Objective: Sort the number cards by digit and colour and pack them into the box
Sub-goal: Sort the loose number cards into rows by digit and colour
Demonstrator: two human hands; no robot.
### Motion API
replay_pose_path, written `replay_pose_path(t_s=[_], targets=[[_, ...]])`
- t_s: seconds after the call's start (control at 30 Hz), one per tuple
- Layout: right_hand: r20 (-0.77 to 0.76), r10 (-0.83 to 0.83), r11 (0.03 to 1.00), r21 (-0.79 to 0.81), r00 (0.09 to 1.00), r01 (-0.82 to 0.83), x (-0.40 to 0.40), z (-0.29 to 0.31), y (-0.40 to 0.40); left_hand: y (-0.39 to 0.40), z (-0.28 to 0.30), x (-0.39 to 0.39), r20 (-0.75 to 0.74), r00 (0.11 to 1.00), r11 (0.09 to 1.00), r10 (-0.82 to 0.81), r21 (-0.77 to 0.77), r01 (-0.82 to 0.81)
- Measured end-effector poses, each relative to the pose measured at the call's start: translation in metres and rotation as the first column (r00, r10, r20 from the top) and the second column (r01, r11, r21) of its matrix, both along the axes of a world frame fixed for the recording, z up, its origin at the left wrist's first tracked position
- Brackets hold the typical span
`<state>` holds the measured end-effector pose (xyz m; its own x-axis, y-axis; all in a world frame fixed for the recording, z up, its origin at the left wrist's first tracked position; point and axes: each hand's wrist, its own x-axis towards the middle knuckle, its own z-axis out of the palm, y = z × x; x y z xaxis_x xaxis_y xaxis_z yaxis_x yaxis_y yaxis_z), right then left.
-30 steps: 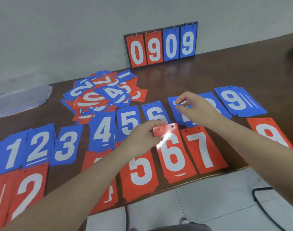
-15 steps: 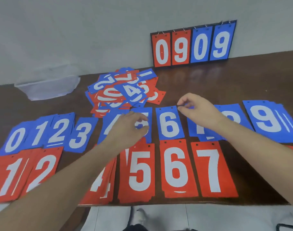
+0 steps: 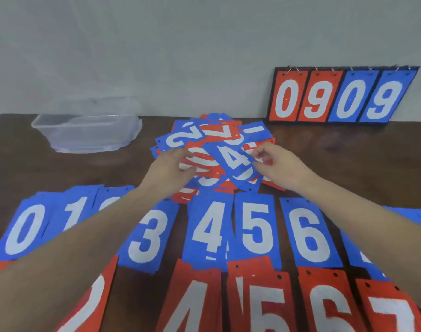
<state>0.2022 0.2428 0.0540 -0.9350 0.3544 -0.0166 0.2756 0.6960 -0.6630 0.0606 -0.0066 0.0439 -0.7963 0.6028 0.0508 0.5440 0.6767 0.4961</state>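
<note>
right hand [image 3: 280, 165] pinching blue 4 card [image 3: 233, 161], left hand [image 3: 168, 170] on pile [image 3: 204, 137]

Left forearm [image 3: 61, 255] covers the blue 2 card [image 3: 109, 200] and part of the blue 1 [image 3: 73, 212]. Right forearm [image 3: 372, 226] hides the blue card [image 3: 362, 255] past the 6. Bottom edge crops the red row [image 3: 264, 303]. Most digits in the loose pile [image 3: 212, 140] overlapped, unreadable.
</note>
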Motion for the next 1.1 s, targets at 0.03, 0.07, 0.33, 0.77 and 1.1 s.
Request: replay_pose_path(t_s=[0.03,0.07,0.33,0.77,1.1], targets=[[0.007,0.014,1.000,0.022,1.000,-0.014,-0.011,0.000,-0.002,0.001,-0.003,-0.012,-0.017,1.000,1.000,0.000,-0.004,0.000],[0.020,0.029,0.998,0.051,0.999,-0.030,-0.022,-0.001,-0.003,0.003,-0.006,-0.025,-0.028,1.000,1.000,0.009,-0.002,-0.009],[0.034,0.050,0.962,0.269,0.998,-0.057,-0.108,-0.018,-0.005,0.022,-0.026,-0.102,-0.054,0.988,0.988,0.146,0.050,-0.144],[0.290,0.024,0.837,0.517,0.957,-0.178,-0.144,-0.024,0.033,0.006,-0.050,-0.114,-0.101,0.983,0.983,0.155,0.112,-0.144],[0.277,0.005,0.904,0.409,0.961,-0.122,-0.157,-0.004,0.035,-0.001,-0.046,-0.116,0.038,0.985,0.920,0.167,0.353,-0.169]])
